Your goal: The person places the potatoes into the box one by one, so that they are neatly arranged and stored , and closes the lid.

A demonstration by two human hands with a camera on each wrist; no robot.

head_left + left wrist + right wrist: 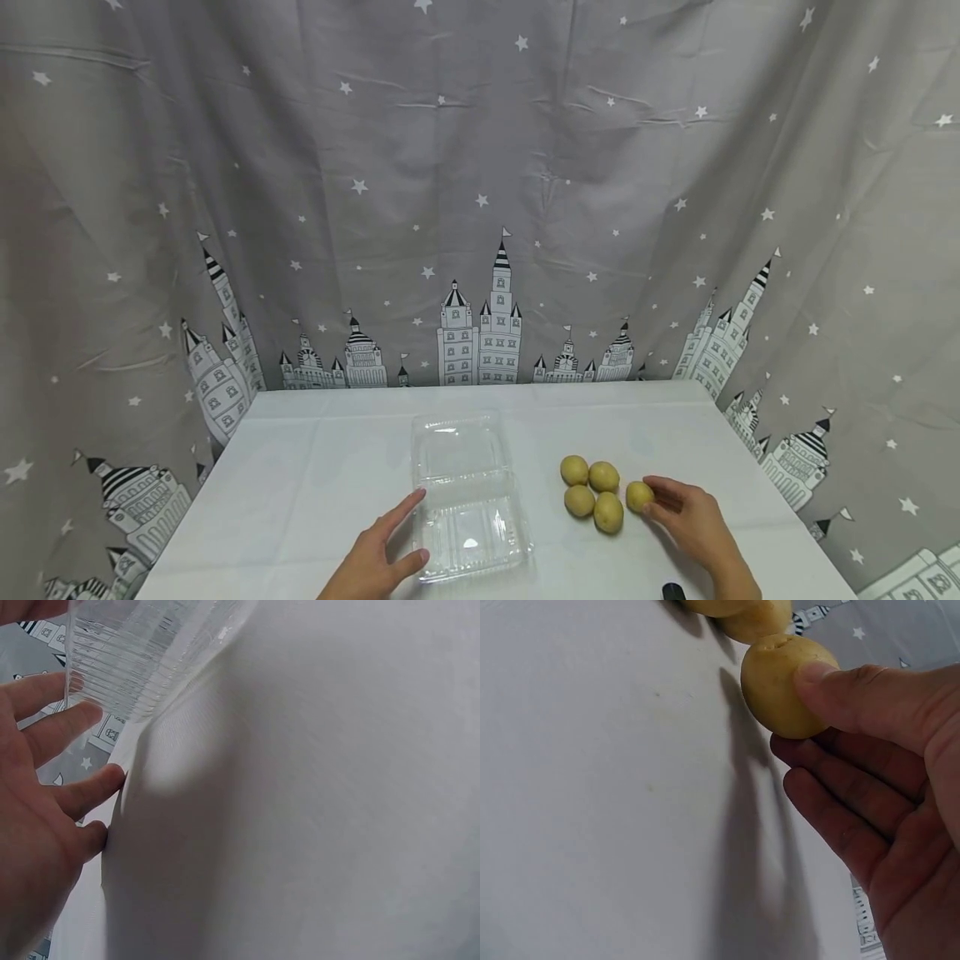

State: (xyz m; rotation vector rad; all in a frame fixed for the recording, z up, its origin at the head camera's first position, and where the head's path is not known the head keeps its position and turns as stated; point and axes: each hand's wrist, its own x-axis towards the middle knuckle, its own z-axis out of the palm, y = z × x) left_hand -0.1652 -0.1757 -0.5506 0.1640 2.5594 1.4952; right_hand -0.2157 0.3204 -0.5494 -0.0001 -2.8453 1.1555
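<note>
My right hand [692,525] pinches a small yellow potato [639,497] between thumb and fingers. In the right wrist view, the thumb lies across that potato [784,686] and the lower fingers extend below it. Several more potatoes [579,502] sit grouped just to its left on the white table. Further left, a clear plastic clamshell container [471,533] lies unfolded, its lid half toward the back. Beside its left edge is my left hand [375,554], thumb and fingers spread. The left wrist view shows the fingertips right at the ribbed container wall [120,667].
A white cloth covers the table [300,467]. Behind and around it hangs a grey curtain [420,150] printed with stars and castles. A small black object [673,592] shows at the bottom edge, left of my right wrist.
</note>
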